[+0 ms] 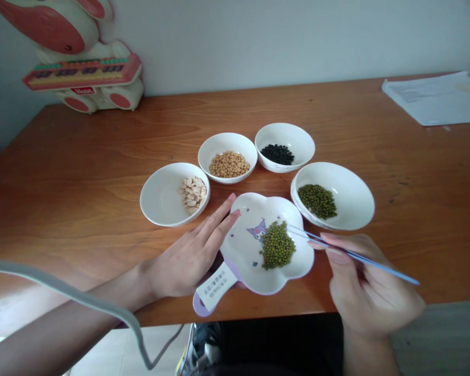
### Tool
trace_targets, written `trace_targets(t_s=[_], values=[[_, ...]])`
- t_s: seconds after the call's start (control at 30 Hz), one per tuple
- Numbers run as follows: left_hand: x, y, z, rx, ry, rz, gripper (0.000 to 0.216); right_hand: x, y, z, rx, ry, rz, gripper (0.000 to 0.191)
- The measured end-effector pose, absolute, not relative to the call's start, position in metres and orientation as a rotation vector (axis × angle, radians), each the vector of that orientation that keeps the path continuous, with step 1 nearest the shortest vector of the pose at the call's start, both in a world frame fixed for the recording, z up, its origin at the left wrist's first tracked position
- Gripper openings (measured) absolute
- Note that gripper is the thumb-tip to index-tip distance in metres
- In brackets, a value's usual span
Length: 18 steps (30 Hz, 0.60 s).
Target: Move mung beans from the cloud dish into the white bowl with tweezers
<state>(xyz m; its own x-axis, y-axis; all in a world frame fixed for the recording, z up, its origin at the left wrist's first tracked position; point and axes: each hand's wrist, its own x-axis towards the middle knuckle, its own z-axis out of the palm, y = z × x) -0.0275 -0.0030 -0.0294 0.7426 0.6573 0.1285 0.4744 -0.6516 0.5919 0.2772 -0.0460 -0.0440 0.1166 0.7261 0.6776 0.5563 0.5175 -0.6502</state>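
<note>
A flower-shaped white plate [243,245] with a cartoon print and a purple handle lies near the table's front edge, holding a heap of green mung beans [277,245]. My left hand [191,253] rests flat against the plate's left rim, fingers together. My right hand [370,282] grips thin blue chopsticks [360,257] whose tips reach over the plate's right side by the green beans. Right of the plate stands a white bowl [350,196] with more green beans.
Three more white bowls stand behind the plate: pale seeds [162,196], yellow soybeans [227,146], black beans [285,137]. A red-and-white toy [82,62] sits at the back left, papers [438,96] at the back right. A grey cable [82,300] crosses my left arm.
</note>
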Motion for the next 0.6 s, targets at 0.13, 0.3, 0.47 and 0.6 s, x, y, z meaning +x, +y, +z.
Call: trace_targets(t_s=[0.13,0.3,0.47,0.6], values=[[-0.0264,-0.0021,-0.0289,2.384,0.843,0.469,0.12,0.2738,-0.0451,-0.0436,-1.164,-1.474,0.152,0.038],[-0.0265,-0.0007,-0.0288,2.386,0.84,0.468,0.121,0.2718,-0.045,-0.0417,-1.175,-1.528,0.124,0.044],[-0.0263,-0.0008,-0.0313,2.394,0.824,0.491,0.121,0.2756,-0.0418,-0.0412,-1.146,-1.613,0.099,0.037],[-0.0255,-0.0022,-0.0324,2.393,0.831,0.507,0.125,0.2751,-0.0389,-0.0424,-1.123,-1.608,0.166,0.025]])
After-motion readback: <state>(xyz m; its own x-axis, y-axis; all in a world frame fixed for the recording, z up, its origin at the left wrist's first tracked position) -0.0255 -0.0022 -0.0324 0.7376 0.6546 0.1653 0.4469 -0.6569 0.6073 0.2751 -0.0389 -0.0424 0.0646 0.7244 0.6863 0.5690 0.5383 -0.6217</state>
